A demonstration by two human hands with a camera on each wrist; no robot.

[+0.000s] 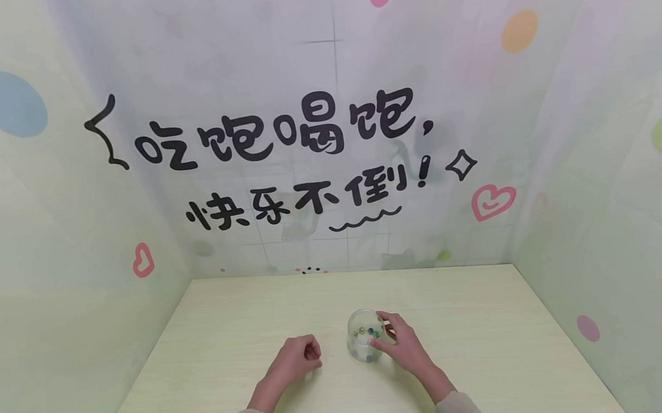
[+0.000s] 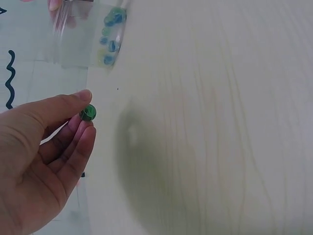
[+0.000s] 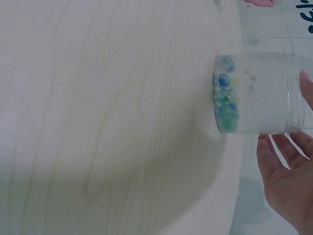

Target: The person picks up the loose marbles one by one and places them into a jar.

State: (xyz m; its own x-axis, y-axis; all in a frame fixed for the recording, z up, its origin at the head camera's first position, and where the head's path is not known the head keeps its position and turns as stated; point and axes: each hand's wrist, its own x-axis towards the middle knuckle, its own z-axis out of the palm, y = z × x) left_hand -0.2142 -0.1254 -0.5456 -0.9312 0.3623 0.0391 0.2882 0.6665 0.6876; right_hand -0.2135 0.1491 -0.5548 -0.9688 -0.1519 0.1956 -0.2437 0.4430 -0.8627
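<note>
A green glass marble [image 2: 88, 112] is pinched between the thumb and fingertips of my left hand [image 1: 297, 359], held above the table to the left of a clear jar. That jar [image 1: 365, 347] is upright, open at the top, with several blue, green and yellowish marbles [image 3: 227, 105] lying at its bottom. My right hand [image 1: 403, 345] grips the jar near its rim from the right side, thumb in front and fingers behind. In the head view the green marble is hidden by the left hand.
A pale wood-grain table [image 1: 247, 309] lies under both hands. Behind it rises a light backdrop [image 1: 288, 251] with black lettering and coloured dots, and similar side panels [image 1: 62, 273] stand left and right.
</note>
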